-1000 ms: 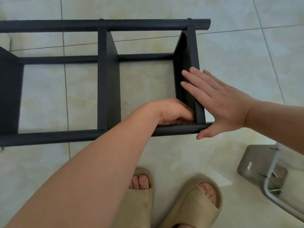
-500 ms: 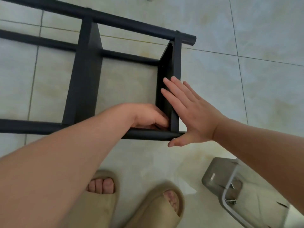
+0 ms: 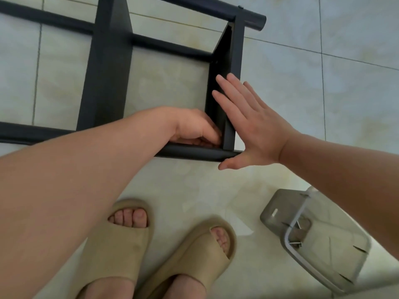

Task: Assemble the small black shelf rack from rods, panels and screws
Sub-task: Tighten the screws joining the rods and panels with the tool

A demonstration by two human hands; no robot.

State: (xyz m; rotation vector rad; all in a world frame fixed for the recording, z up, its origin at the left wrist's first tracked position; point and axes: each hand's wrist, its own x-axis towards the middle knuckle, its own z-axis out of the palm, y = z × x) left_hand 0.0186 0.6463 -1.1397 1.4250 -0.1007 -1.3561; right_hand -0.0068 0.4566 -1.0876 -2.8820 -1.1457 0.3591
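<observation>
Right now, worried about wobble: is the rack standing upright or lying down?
Lying down: rack has long rods level, shelf panels on edge.

Floor [image 3: 356, 100]: we note large glossy tiles, pale cream with faint yellowish marbling. Thin grey grout lines [image 3: 322, 87] cross it at right angles. Light is diffuse, and we see a soft whitish sheen [image 3: 194, 186] on the nearer tiles.

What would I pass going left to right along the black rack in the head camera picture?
Middle panel → left hand, tucked into the rack's corner → end panel → right hand, flat against that panel's outer side.
</observation>
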